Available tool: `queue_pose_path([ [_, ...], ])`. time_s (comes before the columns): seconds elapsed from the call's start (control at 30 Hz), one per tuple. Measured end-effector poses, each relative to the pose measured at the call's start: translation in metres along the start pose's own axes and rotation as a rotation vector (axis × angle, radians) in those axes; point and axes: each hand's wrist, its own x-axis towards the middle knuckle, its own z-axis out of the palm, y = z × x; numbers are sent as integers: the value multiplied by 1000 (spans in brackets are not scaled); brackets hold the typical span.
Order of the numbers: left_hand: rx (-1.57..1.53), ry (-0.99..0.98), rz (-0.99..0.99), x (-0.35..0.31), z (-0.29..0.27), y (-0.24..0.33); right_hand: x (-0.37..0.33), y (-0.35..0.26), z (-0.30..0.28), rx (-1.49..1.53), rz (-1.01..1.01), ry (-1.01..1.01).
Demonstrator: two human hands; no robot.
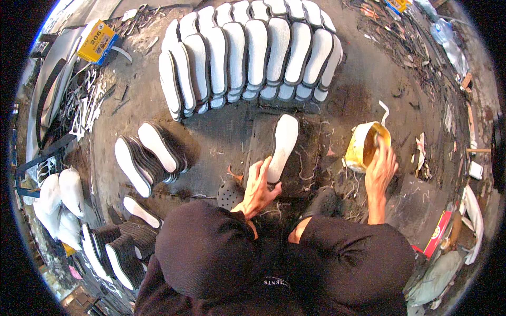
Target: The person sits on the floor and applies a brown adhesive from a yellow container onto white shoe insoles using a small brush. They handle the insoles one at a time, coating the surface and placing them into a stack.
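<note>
A white-topped, dark-edged shoe sole (284,142) stands out in front of me, its toe pointing away. My left hand (258,187) grips its near end, thumb on the right edge and fingers on the left. To the right, my right hand (381,167) reaches into the mouth of a yellow tub (358,146), fingers bent down over the rim. The tub has brown stuff smeared inside. What those fingers hold is hidden by the hand and the tub.
Rows of stacked white-topped soles (247,52) lie across the far side. Two smaller sole stacks (138,166) sit at left, more soles (124,253) beside my left knee. White bags (58,203), a yellow box (96,42), a red box (435,233) and scraps line the sides.
</note>
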Motion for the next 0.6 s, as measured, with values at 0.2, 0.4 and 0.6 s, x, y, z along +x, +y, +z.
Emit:
queue_pose_path([
  [0.2,72,373,272,85,-68,12,-62,1,-47,41,23,-234],
  [0.4,-59,522,-1,378,-134,33,-33,0,-63,139,193,-83],
  [0.6,217,602,-59,539,-154,-48,-27,-25,-43,310,246,-119],
])
